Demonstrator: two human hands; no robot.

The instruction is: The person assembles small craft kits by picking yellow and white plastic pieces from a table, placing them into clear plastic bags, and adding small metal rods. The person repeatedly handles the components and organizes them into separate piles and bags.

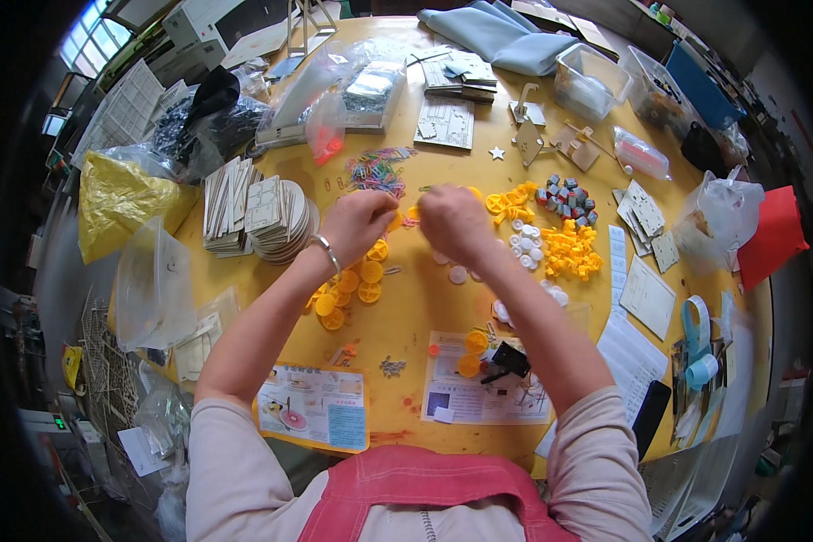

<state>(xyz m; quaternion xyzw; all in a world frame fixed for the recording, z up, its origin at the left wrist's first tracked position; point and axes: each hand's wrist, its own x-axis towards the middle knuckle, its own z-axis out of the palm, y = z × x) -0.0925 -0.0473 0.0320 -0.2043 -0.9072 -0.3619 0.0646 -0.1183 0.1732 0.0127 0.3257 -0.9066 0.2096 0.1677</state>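
My left hand (359,225), with a bracelet at the wrist, has its fingers pinched together at a small yellow plastic part (395,221). Facing it across a short gap, my right hand (455,225) is curled and blurred, so what its fingers hold is hard to tell. Beyond the left hand lies a heap of coloured paper clips (377,169). Yellow plastic wheels (347,281) are gathered under and beside the left wrist. White plastic discs (526,244) lie right of the right hand, close to yellow plastic pieces (572,249) and small grey motors (566,199).
Printed sheets (311,406) (440,369) lie near the front edge, one bearing two yellow wheels and a black part (511,359). Stacked wooden boards (281,217) stand left. A phone (650,417) rests at right. Clear plastic bins (593,78) and bags line the back.
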